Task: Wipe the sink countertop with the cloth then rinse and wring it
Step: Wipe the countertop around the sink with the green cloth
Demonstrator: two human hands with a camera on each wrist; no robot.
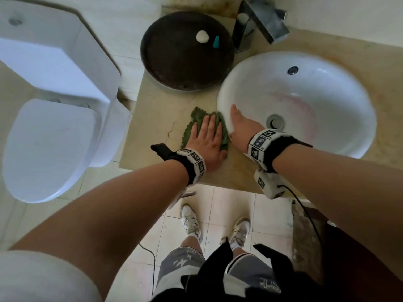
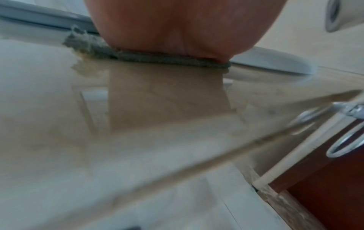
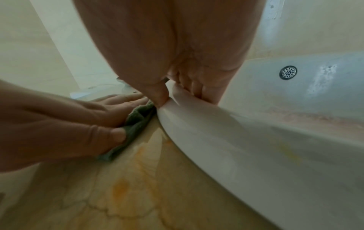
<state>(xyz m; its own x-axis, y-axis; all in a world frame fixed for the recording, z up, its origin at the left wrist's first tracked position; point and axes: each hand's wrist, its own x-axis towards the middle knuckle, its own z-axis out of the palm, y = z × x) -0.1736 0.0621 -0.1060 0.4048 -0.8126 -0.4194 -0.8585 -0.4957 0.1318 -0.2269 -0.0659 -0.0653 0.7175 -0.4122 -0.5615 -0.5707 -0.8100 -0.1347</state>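
The left hand (image 1: pixel 207 140) lies flat, fingers spread, pressing the cloth (image 1: pixel 196 118) onto the worktop (image 1: pixel 157 110) just beside the basin (image 1: pixel 327 88), likely for even wiping pressure. The right hand (image 1: pixel 242 125) rests on the basin rim, thumb outside, fingers draped inside; this probably braces the body. Behind stands a dark tray (image 1: pixel 174 62).
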